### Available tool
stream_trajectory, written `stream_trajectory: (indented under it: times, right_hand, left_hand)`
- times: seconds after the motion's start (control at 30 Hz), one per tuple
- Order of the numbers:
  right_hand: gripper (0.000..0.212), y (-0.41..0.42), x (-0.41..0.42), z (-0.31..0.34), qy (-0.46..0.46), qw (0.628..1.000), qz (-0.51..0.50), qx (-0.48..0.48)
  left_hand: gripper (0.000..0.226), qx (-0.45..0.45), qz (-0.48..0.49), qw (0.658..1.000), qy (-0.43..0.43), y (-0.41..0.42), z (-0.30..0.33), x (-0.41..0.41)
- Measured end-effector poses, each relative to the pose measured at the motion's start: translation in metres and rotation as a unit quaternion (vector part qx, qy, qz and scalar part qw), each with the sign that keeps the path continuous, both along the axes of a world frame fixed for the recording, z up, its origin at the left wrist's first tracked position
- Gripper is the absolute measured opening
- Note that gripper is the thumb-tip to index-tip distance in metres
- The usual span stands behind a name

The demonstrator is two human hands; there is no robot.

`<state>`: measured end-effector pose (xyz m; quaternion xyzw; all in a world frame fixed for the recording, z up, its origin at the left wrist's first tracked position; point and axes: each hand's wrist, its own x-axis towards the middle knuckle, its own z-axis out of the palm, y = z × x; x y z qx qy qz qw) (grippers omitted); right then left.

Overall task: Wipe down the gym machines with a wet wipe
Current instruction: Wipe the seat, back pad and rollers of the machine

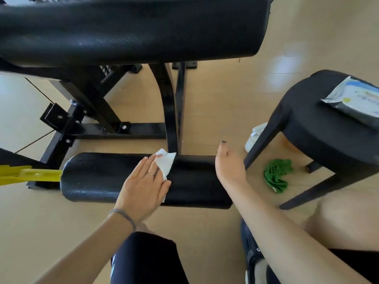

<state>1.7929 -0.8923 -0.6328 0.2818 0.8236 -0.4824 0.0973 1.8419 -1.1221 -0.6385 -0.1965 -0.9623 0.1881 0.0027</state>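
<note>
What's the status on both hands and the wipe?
Left hand flat, pressing wet wipe on lower roller pad. Right hand open, empty. Nothing blocking.

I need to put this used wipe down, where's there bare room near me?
Bare floor between the machine's upright post and the stool. The stool top left of the wipes pack is free. Beside the stool leg it's crowded: green cloth, white bottle.

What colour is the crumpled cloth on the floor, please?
Green; the crumpled cloth shows in the head view.

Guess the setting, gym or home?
Likely a small or home gym: a black padded bench on a bolted steel frame, a foam roller pad, a tiled floor.
</note>
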Motion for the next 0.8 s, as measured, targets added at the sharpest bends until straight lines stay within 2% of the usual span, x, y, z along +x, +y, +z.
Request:
stream_trajectory:
  times: [0.13, 0.23, 0.37, 0.47, 0.53, 0.6, 0.7, 0.8]
  right_hand:
    - [0.063, 0.0, -0.002, -0.003, 0.031, 0.999, -0.006, -0.012]
    - [0.065, 0.001, -0.004, -0.007, 0.027, 0.998, -0.034, -0.051]
    - [0.068, 0.002, -0.005, -0.008, 0.014, 0.999, -0.015, -0.038]
    - [0.067, 0.005, -0.004, -0.007, 0.024, 0.999, -0.002, -0.044]
    - [0.066, 0.007, -0.002, -0.006, 0.028, 0.998, -0.001, -0.062]
    - [0.062, 0.008, -0.005, -0.01, 0.026, 0.995, 0.002, -0.1]
    - [0.057, 0.019, -0.012, -0.018, -0.007, 0.976, 0.003, -0.218]
    - [0.056, 0.035, -0.016, -0.03, -0.035, 0.957, 0.0, -0.286]
  left_hand:
    - [0.064, 0.098, -0.085, 0.992, 0.0, 0.082, -0.021, 0.008]
    - [0.073, 0.113, -0.11, 0.987, 0.0, 0.118, -0.025, 0.008]
    - [0.073, 0.025, -0.135, 0.99, -0.015, 0.071, -0.012, 0.006]
    - [0.076, 0.012, -0.085, 0.996, 0.006, 0.028, -0.007, 0.01]
    - [0.084, 0.027, -0.036, 0.999, 0.002, 0.038, -0.008, 0.018]
    - [0.09, 0.065, -0.024, 0.998, 0.001, 0.073, -0.019, 0.029]
    - [0.096, 0.099, -0.073, 0.992, 0.003, 0.14, -0.039, 0.037]
    - [0.101, 0.05, -0.055, 0.997, 0.029, 0.149, -0.042, 0.037]
